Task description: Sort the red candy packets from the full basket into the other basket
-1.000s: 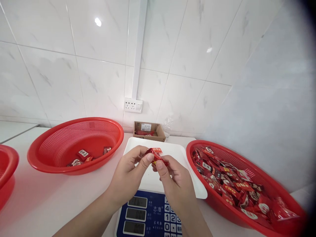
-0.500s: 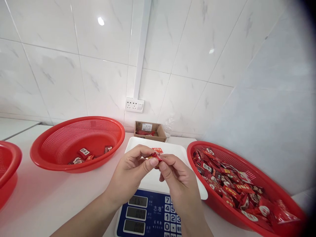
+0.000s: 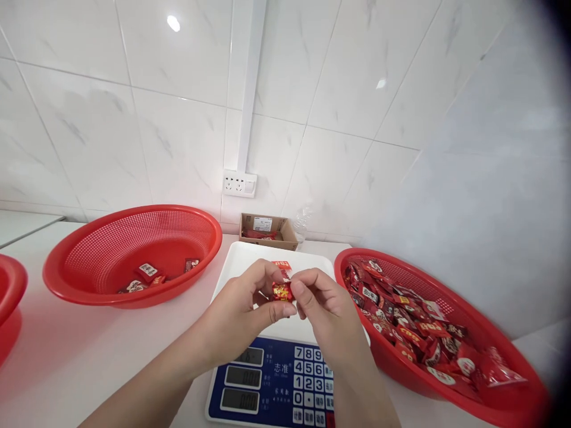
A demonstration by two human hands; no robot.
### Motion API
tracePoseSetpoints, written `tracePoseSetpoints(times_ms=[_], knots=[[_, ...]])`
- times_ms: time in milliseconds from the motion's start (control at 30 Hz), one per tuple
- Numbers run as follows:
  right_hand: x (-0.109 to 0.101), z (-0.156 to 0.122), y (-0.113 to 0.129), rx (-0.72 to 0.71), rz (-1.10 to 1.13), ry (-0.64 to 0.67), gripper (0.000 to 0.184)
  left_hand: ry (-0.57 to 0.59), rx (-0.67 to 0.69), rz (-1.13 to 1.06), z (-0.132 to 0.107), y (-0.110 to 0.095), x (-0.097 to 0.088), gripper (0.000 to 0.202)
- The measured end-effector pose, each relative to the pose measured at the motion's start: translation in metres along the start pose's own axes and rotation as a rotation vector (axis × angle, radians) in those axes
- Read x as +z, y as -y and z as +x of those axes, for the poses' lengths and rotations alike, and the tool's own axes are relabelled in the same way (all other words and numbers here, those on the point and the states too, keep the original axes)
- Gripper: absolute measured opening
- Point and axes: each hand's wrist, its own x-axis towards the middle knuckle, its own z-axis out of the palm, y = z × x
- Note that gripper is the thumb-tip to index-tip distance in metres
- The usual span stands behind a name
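Between both hands, above the white pan of a digital scale (image 3: 234,255), is a small red-and-gold wrapped candy (image 3: 281,291). My left hand (image 3: 243,306) is closed on its left side, thumb below and index finger above. The fingertips of my right hand (image 3: 322,303) pinch its right end. Just behind the fingers, a red packet (image 3: 282,266) with pale lettering shows on the pan, partly hidden. My right forearm covers part of the scale's blue keypad panel (image 3: 279,389).
Many red packets fill a red plastic basket (image 3: 486,303) on the right. Another red basket (image 3: 66,267) on the left holds several packets, with a third basket (image 3: 11,285) at the left edge. A small cardboard box (image 3: 289,238) stands behind the scale, below a wall socket (image 3: 239,183).
The candy has turned in my fingers, so more of its gold-printed side shows. My hands remain over the scale pan, and the whole view has shifted slightly.
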Motion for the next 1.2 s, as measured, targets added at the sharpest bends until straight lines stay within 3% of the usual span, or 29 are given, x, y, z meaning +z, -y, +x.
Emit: tracePoseSetpoints(times_ms=[167,300,500,700,800,1000,1100,1200], knots=[[0.002,-0.001,-0.008,-0.03,0.088,-0.127,0.024,0.016,-0.017,0.011,0.003,-0.002,-0.001,0.014],[0.001,-0.001,-0.005,-0.025,0.058,-0.102,0.025,0.001,-0.006,0.063,0.002,-0.003,-0.003,0.016],[-0.003,-0.002,0.005,-0.086,-0.158,0.005,0.022,0.038,0.016,0.252,0.0,-0.004,0.0,0.018],[0.003,-0.004,0.005,-0.166,-0.208,-0.183,0.028,0.038,0.036,0.262,0.0,0.001,0.008,0.024],[0.004,-0.004,0.003,-0.157,-0.19,-0.215,0.029,0.013,0.06,0.262,-0.002,0.004,0.011,0.026],[0.0,-0.001,0.004,-0.117,-0.156,-0.071,0.035,-0.046,0.06,0.18,0.0,0.003,0.008,0.022],[-0.002,-0.001,0.006,-0.098,-0.154,0.029,0.04,-0.034,0.092,0.125,0.001,0.001,0.006,0.021],[-0.001,-0.003,0.007,-0.094,-0.165,0.05,0.042,-0.005,0.117,0.009,0.001,0.002,0.005,0.021]])
